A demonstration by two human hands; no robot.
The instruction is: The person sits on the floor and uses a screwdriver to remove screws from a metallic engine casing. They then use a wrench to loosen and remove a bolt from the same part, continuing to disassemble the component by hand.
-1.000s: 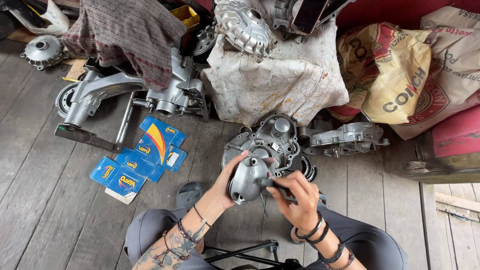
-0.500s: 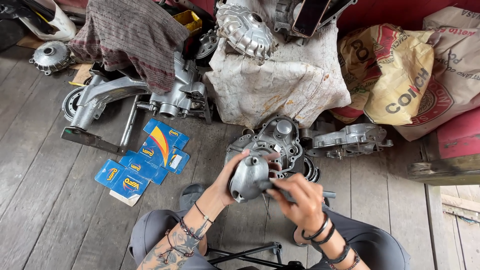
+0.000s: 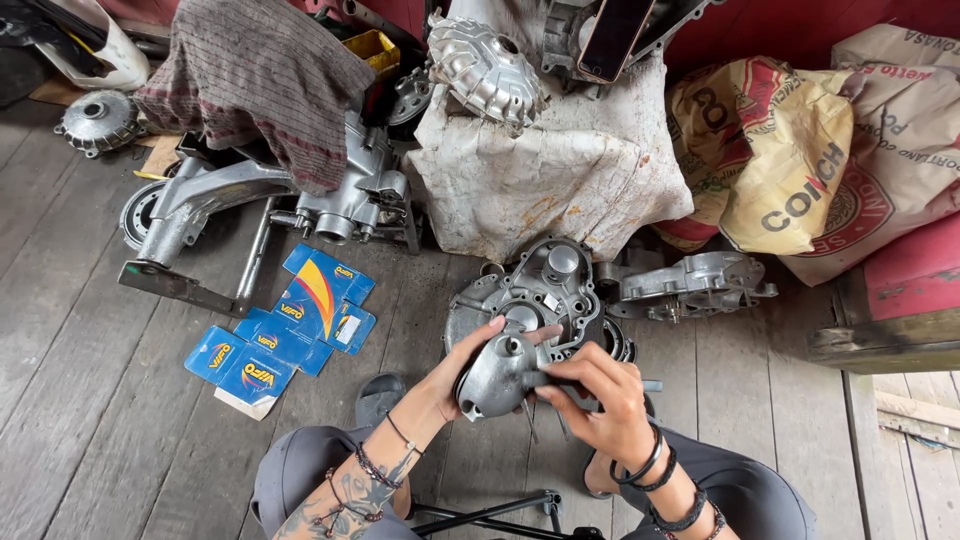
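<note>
Head view: left hand [image 3: 462,372] and right hand [image 3: 598,398] both grip a small metal cover [image 3: 500,375].

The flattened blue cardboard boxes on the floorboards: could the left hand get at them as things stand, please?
Probably yes. The flattened blue boxes lie on bare planks to the left of the left hand, with nothing between. But that hand is cupped around the small metal cover, so it would have to let go first.

A rounded grey metal engine cover [image 3: 497,375], tilted, sits above the larger engine casing [image 3: 540,290].
</note>
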